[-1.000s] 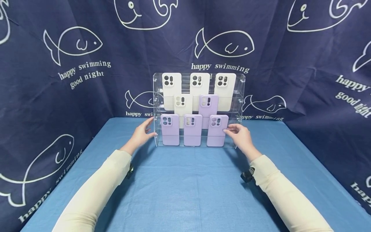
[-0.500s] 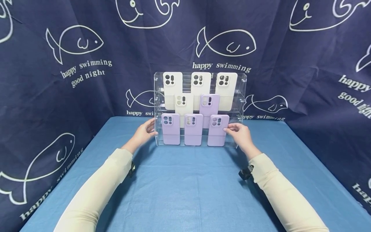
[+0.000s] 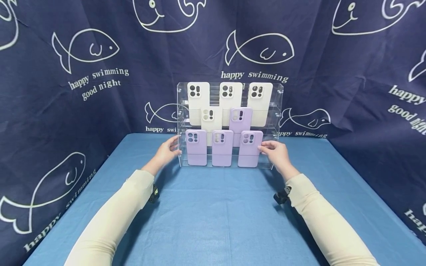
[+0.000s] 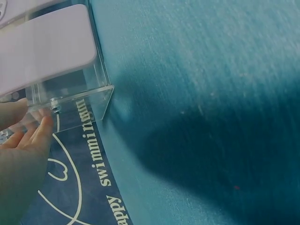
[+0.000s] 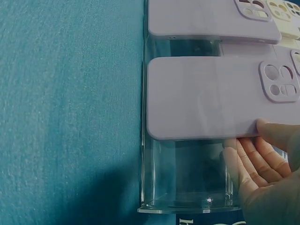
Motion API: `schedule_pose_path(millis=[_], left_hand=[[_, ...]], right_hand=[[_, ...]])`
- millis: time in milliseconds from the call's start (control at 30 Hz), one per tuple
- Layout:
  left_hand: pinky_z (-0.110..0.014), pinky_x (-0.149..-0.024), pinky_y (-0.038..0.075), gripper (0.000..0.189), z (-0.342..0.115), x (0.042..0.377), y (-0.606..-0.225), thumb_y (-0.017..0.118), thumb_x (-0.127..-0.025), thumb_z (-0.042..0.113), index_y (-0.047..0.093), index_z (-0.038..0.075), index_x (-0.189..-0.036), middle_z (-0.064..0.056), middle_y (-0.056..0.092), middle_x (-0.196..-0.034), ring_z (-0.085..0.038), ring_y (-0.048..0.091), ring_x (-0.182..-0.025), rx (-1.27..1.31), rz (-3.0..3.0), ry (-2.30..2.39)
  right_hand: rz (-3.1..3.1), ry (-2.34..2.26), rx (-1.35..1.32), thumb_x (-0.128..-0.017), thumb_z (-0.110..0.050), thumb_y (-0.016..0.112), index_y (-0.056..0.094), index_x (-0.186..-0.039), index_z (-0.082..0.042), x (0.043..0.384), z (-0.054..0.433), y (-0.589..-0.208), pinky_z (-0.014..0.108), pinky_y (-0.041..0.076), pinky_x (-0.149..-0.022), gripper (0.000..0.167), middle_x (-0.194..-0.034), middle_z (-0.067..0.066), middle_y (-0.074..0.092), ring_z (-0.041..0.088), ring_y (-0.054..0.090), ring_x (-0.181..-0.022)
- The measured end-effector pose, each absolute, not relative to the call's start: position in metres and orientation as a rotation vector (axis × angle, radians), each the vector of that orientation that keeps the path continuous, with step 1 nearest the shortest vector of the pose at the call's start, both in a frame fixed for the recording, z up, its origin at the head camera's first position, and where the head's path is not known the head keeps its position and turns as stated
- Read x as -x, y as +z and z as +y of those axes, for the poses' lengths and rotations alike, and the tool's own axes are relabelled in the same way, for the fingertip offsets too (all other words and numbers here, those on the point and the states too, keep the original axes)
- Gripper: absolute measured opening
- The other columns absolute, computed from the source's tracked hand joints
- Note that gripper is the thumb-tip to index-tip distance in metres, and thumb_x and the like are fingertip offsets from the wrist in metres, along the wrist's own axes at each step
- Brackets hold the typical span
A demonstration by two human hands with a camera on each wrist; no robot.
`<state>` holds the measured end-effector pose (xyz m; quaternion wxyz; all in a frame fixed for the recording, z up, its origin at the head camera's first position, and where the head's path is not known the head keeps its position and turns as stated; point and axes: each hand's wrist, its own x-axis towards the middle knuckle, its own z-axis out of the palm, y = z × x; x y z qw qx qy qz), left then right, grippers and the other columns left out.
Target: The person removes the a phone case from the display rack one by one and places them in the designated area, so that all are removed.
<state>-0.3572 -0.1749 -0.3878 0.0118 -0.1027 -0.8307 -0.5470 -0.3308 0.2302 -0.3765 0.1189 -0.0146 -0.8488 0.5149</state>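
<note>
A clear acrylic display rack (image 3: 221, 166) holds white and light purple phone cases in tiers. My left hand (image 3: 167, 150) is at the rack's left side panel; in the left wrist view its thumb (image 4: 13, 114) lies at the panel's front edge, with curled fingers along the outer face. My right hand (image 3: 277, 154) pinches the right edge of the bottom-right purple phone case (image 3: 249, 153). Its thumb (image 5: 276, 133) presses the front; the fingertips go behind the edge. That case stands upright in the lowest tier, beside the middle purple case (image 3: 222, 153) and the left purple case (image 3: 196, 152).
Three white cases stand in the top tier, including the middle one (image 3: 231, 98). The tier below has a white case (image 3: 211, 123) and a purple case (image 3: 240, 120). A blue cloth (image 3: 216, 214) covers the table. Dark fish-print curtains (image 3: 186, 55) hang behind and at both sides.
My left fingers have curled in closer against the rack's side. The right hand keeps its pinch on the bottom-right purple case, which stays in place. The view has shifted slightly.
</note>
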Motion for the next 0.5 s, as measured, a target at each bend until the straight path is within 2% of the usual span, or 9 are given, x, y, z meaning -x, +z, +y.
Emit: schedule_pose_path(millis=[100,167,233,333,400,500], left_hand=[[-0.044,-0.109,0.043,0.071,-0.1748,0.3557,-0.3872,0.058,-0.088,-0.011,0.026,-0.002,-0.151,-0.028,0.034,-0.151,-0.040,0.040,-0.137,0.313,-2.597,-1.704],[-0.044,-0.109,0.043,0.071,-0.1743,0.3548,-0.3866,0.058,-0.088,-0.011,0.026,-0.001,-0.151,-0.027,0.033,-0.152,-0.040,0.040,-0.137,0.305,-2.605,-1.698],[-0.044,-0.108,0.044,0.072,-0.1737,0.3546,-0.3864,0.058,-0.088,-0.011,0.025,-0.001,-0.151,-0.027,0.032,-0.152,-0.041,0.040,-0.137,0.307,-2.604,-1.705],[-0.044,-0.108,0.044,0.072,-0.1733,0.3546,-0.3863,0.059,-0.089,-0.010,0.025,0.000,-0.152,-0.026,0.032,-0.152,-0.040,0.041,-0.136,0.298,-2.618,-1.695],[-0.044,-0.107,0.045,0.071,-0.1735,0.3551,-0.3864,0.059,-0.089,-0.010,0.026,0.000,-0.152,-0.026,0.033,-0.152,-0.041,0.041,-0.136,0.293,-2.619,-1.699],[-0.043,-0.107,0.045,0.069,-0.1737,0.3558,-0.3868,0.059,-0.090,-0.007,0.027,0.000,-0.151,-0.025,0.034,-0.152,-0.040,0.043,-0.135,0.275,-2.640,-1.685]], right_hand=[[-2.495,1.507,0.043,-0.092,-0.020,0.067,0.065,-0.116,0.004,0.3311,0.2304,-0.3768,0.040,0.057,-0.090,0.034,-0.108,0.021,0.070,0.032,0.070,-0.100],[-2.502,1.508,0.040,-0.093,-0.020,0.067,0.065,-0.117,0.004,0.3313,0.2307,-0.3772,0.036,0.058,-0.088,0.034,-0.111,0.023,0.069,0.031,0.070,-0.100],[-2.501,1.513,0.038,-0.093,-0.020,0.066,0.065,-0.117,0.004,0.3311,0.2310,-0.3773,0.028,0.059,-0.083,0.034,-0.112,0.024,0.068,0.021,0.072,-0.090],[-2.491,1.530,0.034,-0.093,-0.019,0.066,0.065,-0.117,0.005,0.3309,0.2304,-0.3764,0.025,0.059,-0.082,0.033,-0.112,0.024,0.068,0.015,0.071,-0.085],[-2.484,1.544,0.033,-0.093,-0.018,0.066,0.064,-0.117,0.005,0.3310,0.2296,-0.3754,0.031,0.059,-0.086,0.034,-0.111,0.023,0.069,0.009,0.069,-0.082],[-2.469,1.560,0.038,-0.093,-0.018,0.066,0.065,-0.117,0.005,0.3318,0.2287,-0.3750,0.040,0.056,-0.091,0.033,-0.108,0.021,0.070,0.012,0.070,-0.085]])
